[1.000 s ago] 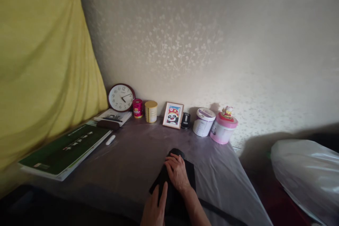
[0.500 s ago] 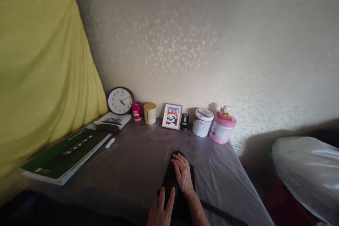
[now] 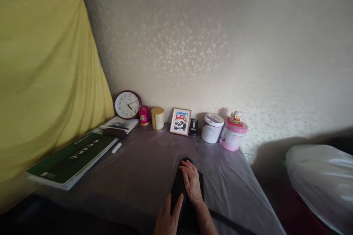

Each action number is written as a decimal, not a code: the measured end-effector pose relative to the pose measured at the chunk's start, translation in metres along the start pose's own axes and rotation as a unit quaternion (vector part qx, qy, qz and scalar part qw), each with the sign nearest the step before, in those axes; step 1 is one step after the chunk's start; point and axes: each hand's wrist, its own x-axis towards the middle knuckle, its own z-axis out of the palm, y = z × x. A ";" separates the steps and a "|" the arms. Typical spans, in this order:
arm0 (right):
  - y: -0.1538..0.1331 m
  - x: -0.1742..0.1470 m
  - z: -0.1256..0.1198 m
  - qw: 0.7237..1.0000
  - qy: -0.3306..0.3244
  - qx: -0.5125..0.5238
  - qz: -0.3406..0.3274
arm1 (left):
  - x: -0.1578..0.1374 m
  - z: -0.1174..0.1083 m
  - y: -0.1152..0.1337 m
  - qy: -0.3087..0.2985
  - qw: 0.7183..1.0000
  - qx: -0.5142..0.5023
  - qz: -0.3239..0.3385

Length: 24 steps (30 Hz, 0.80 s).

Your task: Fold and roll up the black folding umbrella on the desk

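A long black object (image 3: 176, 187) with a rounded far end, perhaps a bag, lies near the front of the table. Its exact kind is hard to make out. My right hand (image 3: 191, 181) rests palm down on its upper part, fingers extended over the far end and a little bent. At the lower left side of it is my left hand (image 3: 168, 217), thumb and fingers apart and partly cut off by shadow. A dark strap (image 3: 228, 221) runs off to the right from beneath my right forearm.
Along the wall stand a clock (image 3: 127, 105), a pink can (image 3: 143, 115), a yellow can (image 3: 157, 118), a framed panda picture (image 3: 180, 121), a white tub (image 3: 212, 128) and a pink tub (image 3: 233, 134). Left lies a green book (image 3: 74, 158); right, a plastic-covered bundle (image 3: 320, 172).
The whole view has shifted slightly, so the scene sits a little further right. My left hand has slid slightly back toward me; my right hand stays on the black object.
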 end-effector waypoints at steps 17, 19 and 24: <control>-0.003 0.006 0.007 0.999 0.033 0.027 0.033 | -0.017 -0.033 0.002 -0.010 0.997 -0.066 0.037; -0.004 0.007 0.011 0.999 0.030 0.012 0.019 | -0.017 -0.029 -0.006 -0.003 0.997 -0.072 0.039; -0.013 0.013 0.017 1.000 0.006 -0.024 -0.012 | -0.012 -0.015 -0.023 0.031 0.994 -0.090 0.062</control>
